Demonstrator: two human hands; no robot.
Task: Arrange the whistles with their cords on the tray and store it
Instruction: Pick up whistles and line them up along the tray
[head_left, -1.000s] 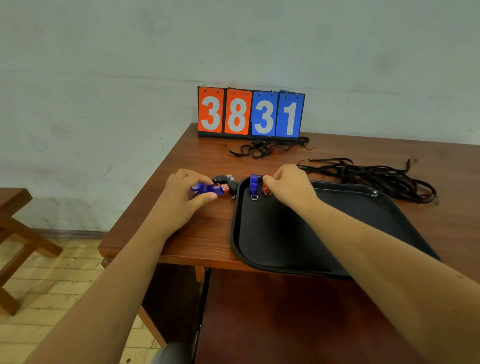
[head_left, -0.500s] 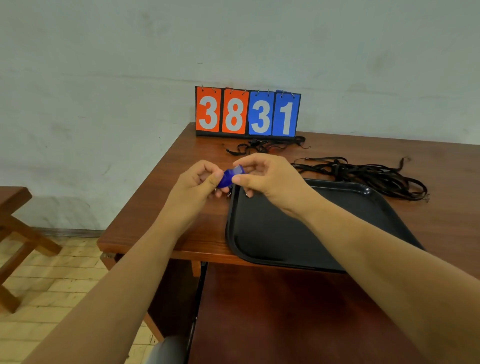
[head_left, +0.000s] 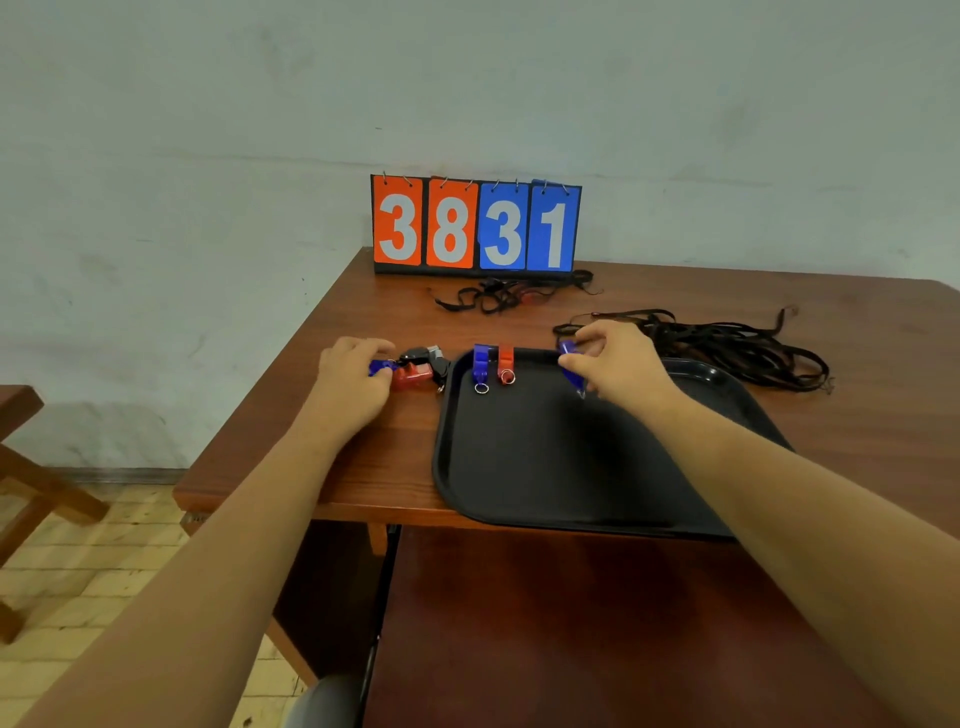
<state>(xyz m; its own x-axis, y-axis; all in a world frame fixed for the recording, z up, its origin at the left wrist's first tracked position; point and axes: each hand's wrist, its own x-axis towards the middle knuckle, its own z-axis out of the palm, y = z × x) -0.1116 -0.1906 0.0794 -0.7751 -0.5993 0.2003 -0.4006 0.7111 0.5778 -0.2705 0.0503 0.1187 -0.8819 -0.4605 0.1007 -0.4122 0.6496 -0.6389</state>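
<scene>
A black tray (head_left: 545, 467) lies on the brown table. A blue whistle (head_left: 481, 364) and a red whistle (head_left: 505, 361) lean side by side on the tray's far rim, their metal rings inside it. My right hand (head_left: 618, 366) pinches another blue whistle (head_left: 570, 364) at the far rim, further right. My left hand (head_left: 353, 382) rests left of the tray, its fingers closed on a blue whistle (head_left: 382, 367) in a small pile with a red whistle (head_left: 413, 376) and a black whistle (head_left: 423, 356). Black cords (head_left: 727, 343) lie tangled behind the tray.
A flip scoreboard (head_left: 475, 226) reading 3831 stands against the wall at the table's back. A second small tangle of cords (head_left: 498, 299) lies in front of it. A wooden stool (head_left: 31, 467) stands on the floor at the left.
My hands had met over the tray's left corner, passing a blue whistle. Now they are apart: the right carried it to the far rim, the left went back to the pile.
</scene>
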